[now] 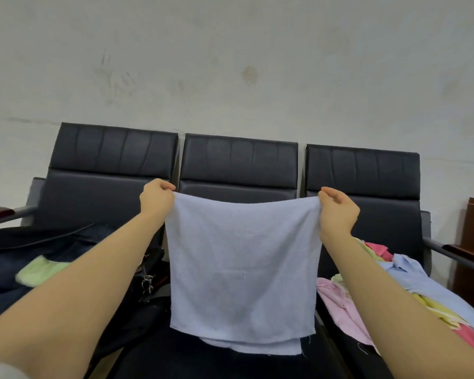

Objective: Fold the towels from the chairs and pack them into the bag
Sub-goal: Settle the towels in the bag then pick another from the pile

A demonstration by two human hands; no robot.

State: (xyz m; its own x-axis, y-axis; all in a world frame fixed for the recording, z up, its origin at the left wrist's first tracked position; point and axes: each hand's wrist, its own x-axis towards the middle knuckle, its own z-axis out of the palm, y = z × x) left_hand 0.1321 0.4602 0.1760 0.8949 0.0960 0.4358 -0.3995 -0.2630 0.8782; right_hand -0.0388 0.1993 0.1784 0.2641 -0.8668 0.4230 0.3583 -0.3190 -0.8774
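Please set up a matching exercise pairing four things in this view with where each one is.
Things:
1. pale blue towel
2. light green towel
3. pile of clothes
4. dark bag

Places:
A. lying in the open bag
B. heaped on the right chair seat
C. pinched at its top corners by the left hand and right hand
D. on the left chair seat

Pairs: 1-C, 2-A, 3-B, 4-D
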